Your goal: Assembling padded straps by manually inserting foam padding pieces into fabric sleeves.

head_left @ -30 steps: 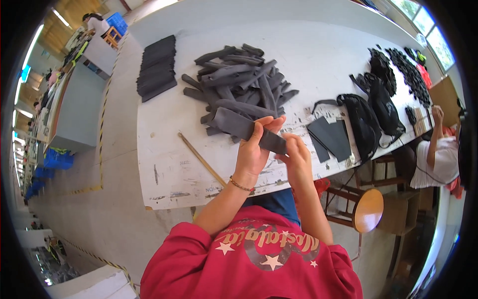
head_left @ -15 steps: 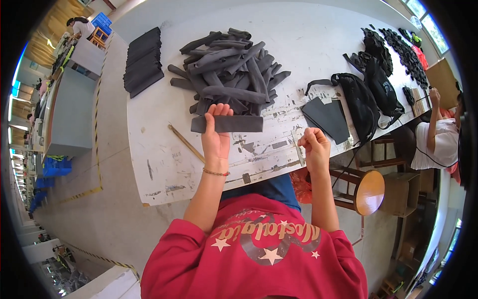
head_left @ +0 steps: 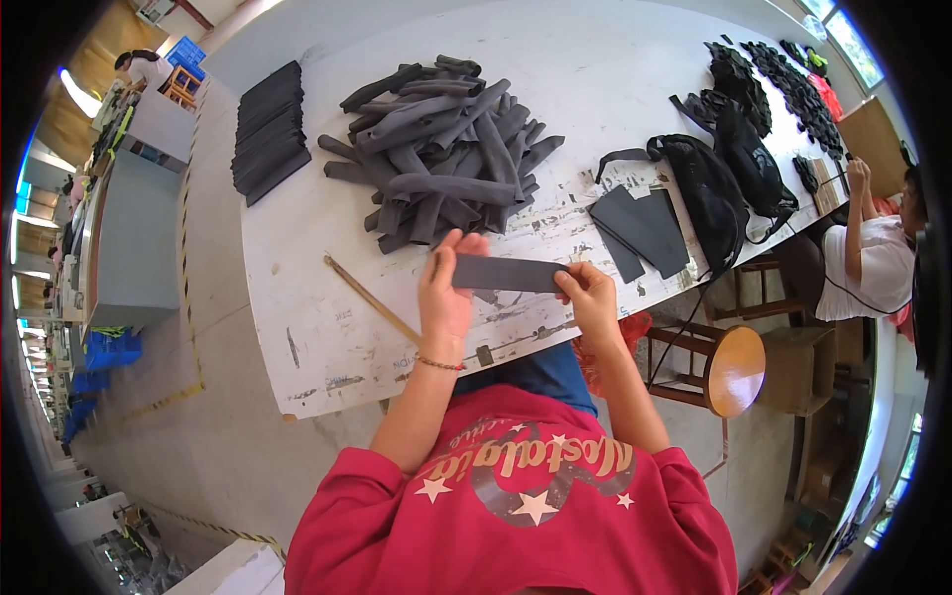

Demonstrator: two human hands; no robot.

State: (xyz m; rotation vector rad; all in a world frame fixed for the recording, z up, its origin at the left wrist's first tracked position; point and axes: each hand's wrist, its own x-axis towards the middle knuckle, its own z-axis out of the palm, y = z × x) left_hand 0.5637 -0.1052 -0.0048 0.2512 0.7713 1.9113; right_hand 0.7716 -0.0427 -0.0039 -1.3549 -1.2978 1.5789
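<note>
A flat dark grey fabric strip is stretched sideways above the table's near edge, in front of my body. My left hand holds its left end, with the thumb in front and the slightly blurred fingers behind. At the other end, my right hand pinches the strip's corner between thumb and fingers. Just beyond my hands lies a loose heap of similar rolled or folded grey strips. Left of that heap, flat strips are laid in a neat overlapping stack.
A wooden stick lies on the worn white table by my left wrist. Dark flat panels, black bags and black pieces fill the right side. A round stool and a seated person are at right.
My right hand has moved left and taken the strip's right end. The strip has shifted rightward in my left hand, which has turned. The view has shifted slightly.
</note>
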